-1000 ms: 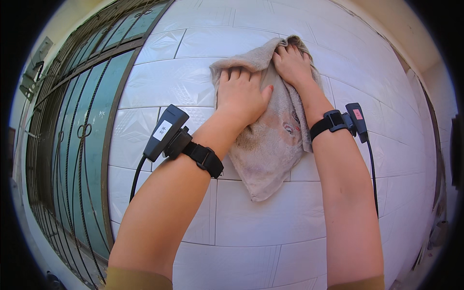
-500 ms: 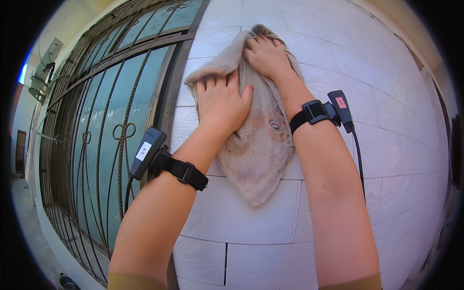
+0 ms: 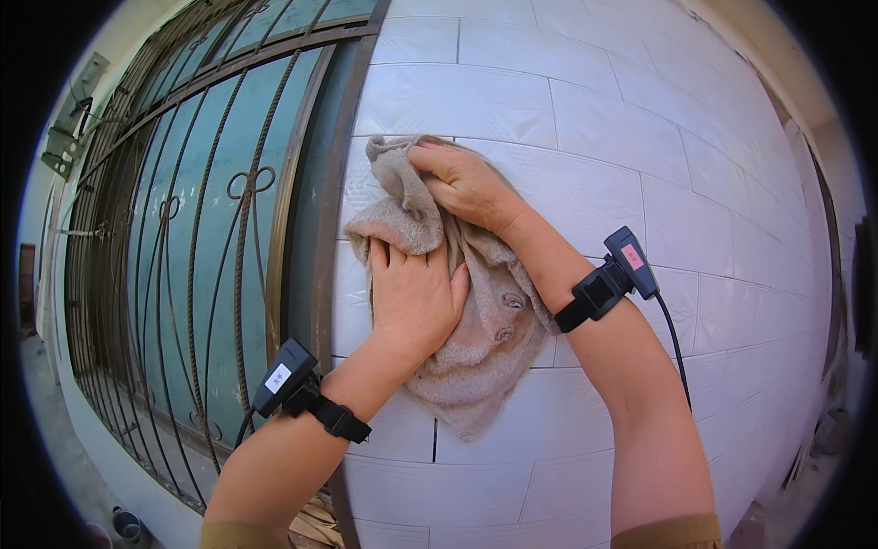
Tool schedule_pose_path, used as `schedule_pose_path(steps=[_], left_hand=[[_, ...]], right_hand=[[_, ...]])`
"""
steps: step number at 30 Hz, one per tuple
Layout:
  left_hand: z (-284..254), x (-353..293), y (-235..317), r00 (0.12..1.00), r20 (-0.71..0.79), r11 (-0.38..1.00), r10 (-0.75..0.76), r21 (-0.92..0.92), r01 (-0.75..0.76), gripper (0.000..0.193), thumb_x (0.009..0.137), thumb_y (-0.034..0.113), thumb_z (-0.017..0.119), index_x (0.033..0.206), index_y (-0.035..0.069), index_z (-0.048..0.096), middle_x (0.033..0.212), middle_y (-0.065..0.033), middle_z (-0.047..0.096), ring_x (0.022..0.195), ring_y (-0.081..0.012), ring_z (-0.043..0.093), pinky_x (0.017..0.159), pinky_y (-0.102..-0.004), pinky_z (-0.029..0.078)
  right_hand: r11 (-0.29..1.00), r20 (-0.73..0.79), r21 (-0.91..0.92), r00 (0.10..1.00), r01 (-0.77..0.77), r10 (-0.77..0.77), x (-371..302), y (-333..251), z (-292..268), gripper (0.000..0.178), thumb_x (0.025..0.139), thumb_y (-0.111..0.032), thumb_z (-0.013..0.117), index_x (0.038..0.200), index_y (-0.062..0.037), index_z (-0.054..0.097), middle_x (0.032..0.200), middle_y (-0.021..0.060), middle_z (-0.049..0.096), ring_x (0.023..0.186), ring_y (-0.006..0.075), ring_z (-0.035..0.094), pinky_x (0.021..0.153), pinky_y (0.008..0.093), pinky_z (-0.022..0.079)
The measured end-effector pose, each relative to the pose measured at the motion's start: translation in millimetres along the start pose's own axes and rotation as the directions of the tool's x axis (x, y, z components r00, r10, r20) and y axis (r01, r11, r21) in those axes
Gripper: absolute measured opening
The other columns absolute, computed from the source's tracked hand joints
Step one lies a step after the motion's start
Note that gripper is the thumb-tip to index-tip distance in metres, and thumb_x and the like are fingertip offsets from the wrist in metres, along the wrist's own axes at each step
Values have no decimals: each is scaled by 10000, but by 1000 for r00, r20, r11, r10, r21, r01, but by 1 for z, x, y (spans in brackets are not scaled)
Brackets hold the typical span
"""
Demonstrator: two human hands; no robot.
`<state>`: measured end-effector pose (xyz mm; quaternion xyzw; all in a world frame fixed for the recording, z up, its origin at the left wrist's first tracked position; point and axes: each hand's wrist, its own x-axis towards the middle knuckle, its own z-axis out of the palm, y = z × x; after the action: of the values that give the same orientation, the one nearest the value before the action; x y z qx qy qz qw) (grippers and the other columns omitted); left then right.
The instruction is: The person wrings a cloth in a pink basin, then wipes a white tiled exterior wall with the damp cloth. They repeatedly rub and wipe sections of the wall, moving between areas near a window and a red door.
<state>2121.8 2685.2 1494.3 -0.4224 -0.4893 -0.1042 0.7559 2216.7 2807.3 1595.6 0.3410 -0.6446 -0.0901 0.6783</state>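
Item: beige cloth (image 3: pixel 476 339), worn towelling, crumpled at its top and hanging loose to a lower corner. Location: pressed flat against the white tiled wall (image 3: pixel 640 146), just beside the dark metal frame (image 3: pixel 320 229) of a barred window grille (image 3: pixel 183 238) on our left.

Left hand (image 3: pixel 413 297): palm flat on the cloth's middle, fingers (image 3: pixel 393 261) spread and extended upward, pressing rather than gripping. A black wrist strap with a small device (image 3: pixel 297 389) sits on this forearm.

Right hand (image 3: pixel 466 183): higher, at the cloth's upper edge, fingers curled over a bunched fold, pinning it to the tile. A matching strapped device (image 3: pixel 608 284) with a trailing cable is on that wrist.

Step in hand, as we judge it: wiping the wall tiles, working on the strip nearest the window frame. The cloth covers about two tile rows.

Next move, as we judge it: we would need even palm pressure while sliding the cloth across or down, keeping the loose tail from dragging, and keeping the upper fold gathered so it does not slip out. The grout lines (image 3: pixel 549 91) and the seam at the frame call for firmer fingertip pressure.
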Motion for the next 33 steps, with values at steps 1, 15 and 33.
schedule_pose_path(steps=[1, 15, 33], left_hand=[[-9, -4, 19, 1000, 19, 1000, 7, -15, -6, 614, 929, 356, 580, 1388, -44, 500, 1385, -271, 504, 1344, -456, 383, 1152, -607, 205], [-36, 15, 158, 984, 89, 972, -151, -170, 165, 516, 858, 197, 531, 1244, -146, 539, 1277, -305, 551, 1316, -482, 396, 1145, -650, 164], [-8, -7, 136, 948, 63, 929, -313, -187, 319, 527, 859, 161, 542, 1290, -143, 523, 1323, -301, 548, 1340, -467, 402, 1141, -629, 175]], right_hand=[[984, -12, 156, 996, -81, 83, -10, -11, -10, 225, 915, -67, 557, 1120, -57, 647, 1012, 119, 661, 1012, 265, 596, 921, 339, 478], [976, -94, 205, 994, 77, -58, -45, -41, -87, 207, 790, 21, 526, 963, -30, 627, 924, 149, 640, 930, 371, 550, 970, 393, 444], [586, 122, 736, 917, -340, 379, -50, -26, -33, 365, 873, 78, 523, 1215, -22, 606, 1163, 95, 687, 1125, 180, 629, 980, 289, 483]])
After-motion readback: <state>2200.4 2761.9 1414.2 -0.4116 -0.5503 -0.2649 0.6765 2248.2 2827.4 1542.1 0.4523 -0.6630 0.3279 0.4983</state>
